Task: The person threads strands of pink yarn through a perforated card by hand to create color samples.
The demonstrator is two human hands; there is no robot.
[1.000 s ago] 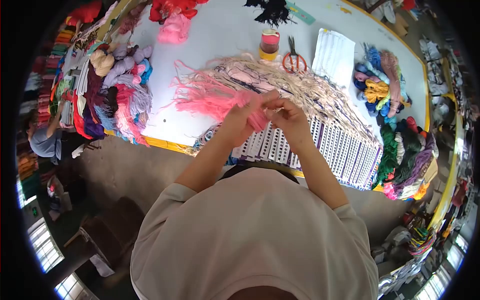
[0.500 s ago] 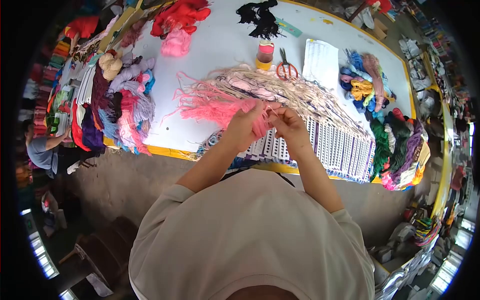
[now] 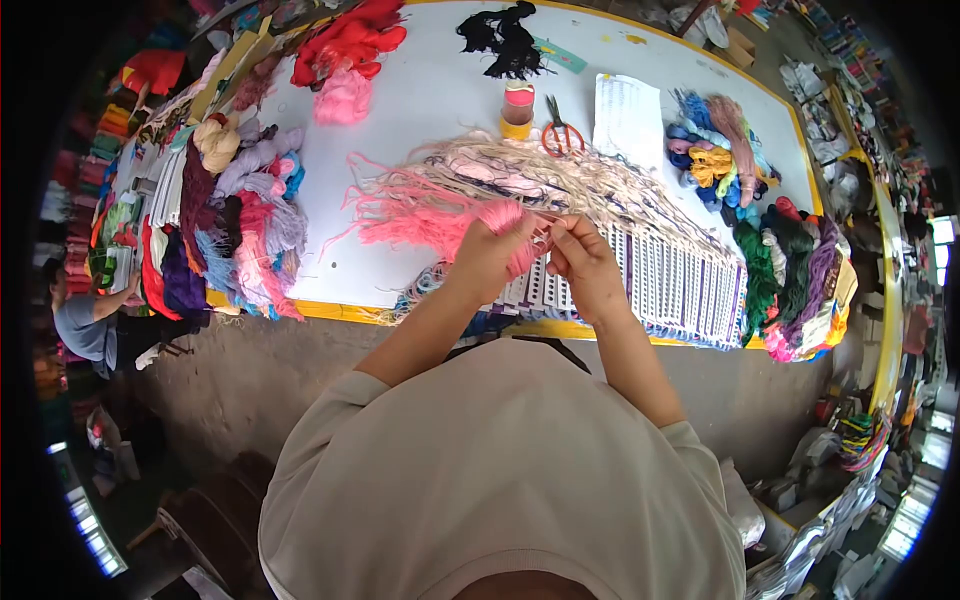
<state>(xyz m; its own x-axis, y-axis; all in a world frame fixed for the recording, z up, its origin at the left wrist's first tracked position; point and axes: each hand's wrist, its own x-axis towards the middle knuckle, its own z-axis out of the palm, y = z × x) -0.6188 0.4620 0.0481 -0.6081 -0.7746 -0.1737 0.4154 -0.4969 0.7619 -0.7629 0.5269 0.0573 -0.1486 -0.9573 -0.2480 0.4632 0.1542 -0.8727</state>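
A bundle of pink yarn trails leftward across the table, its loose ends spread out. My left hand is wrapped round the bundle's right end. Close beside it, my right hand is closed in a pinch at the bundle's edge; a thin pale strand seems to run between the hands, too fine to make out fully. Beneath and behind lie long cream and dark yarns. White punched cards with rows of holes line the table's near edge, right of my hands.
Red-handled scissors, a thread cone and a printed sheet lie beyond the yarns. Coloured skeins are heaped at the left and right. Black yarn is at the back. A person stands far left.
The view has shifted slightly, so the table's things appear a little further left. My right hand has turned a little near the bundle; my left keeps its hold.
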